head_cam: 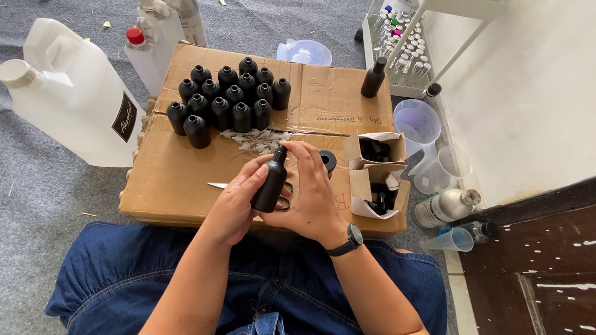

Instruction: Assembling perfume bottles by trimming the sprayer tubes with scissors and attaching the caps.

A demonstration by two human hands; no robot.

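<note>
Head view looks down on your lap in blue denim, with both hands raised over the near edge of a flattened cardboard box (171, 179) that serves as your work surface. Your left hand (234, 201) is wrapped around the body of a black bottle (269, 186), holding it upright and slightly tilted. Your right hand (307, 192), a dark watch on its wrist, closes over the bottle's neck, fingers on the black spray top (279, 152).

By the look of it you are seating or twisting that top onto the bottle. The next move calls for a firm hold with the left hand while the right turns the top until it sits square.

Just behind your hands lie scissors (283, 203), partly hidden, and a black ring-shaped cap (327, 161). To the right, a small open carton (374, 173) holds more black tops. Farther back, a cluster of uncapped black bottles (226, 99) stands on the cardboard, with one taller capped bottle (373, 78) apart at the far right. A large white jug (72, 92) lies on the grey carpet to the left; clear measuring cups (418, 123) stand to the right.
</note>
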